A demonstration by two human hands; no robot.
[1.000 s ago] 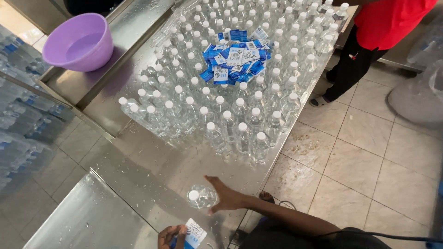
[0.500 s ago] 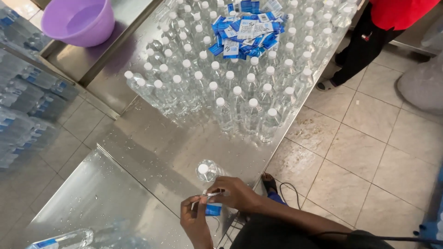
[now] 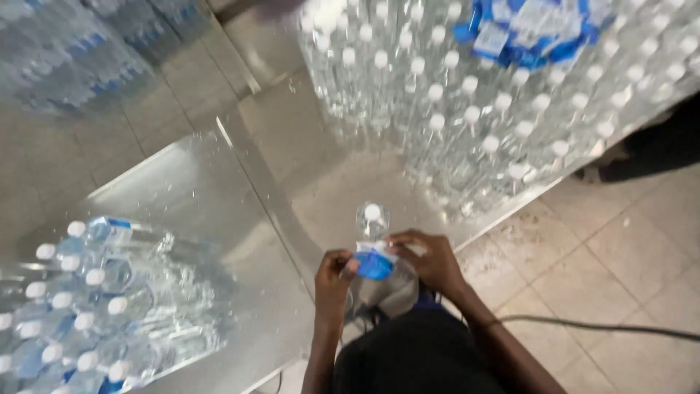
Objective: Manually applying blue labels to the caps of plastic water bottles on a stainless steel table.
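Wet, shiny steel counter over beige floor tiles. Near front edge: clear plastic bottle, white cap, upright. Left hand and right hand, fingers pinched on blue-and-white label just below bottle. Far side: massed capped bottles bearing loose label heap. Left corner: labelled bottles lying down.

Top: the person is wearing a black garment — dark cloth filling the lower frame.
Arms: showing bare, no sleeves reaching the forearms.
Left hand: wearing nothing — no glove.
Right hand: likewise ungloved.
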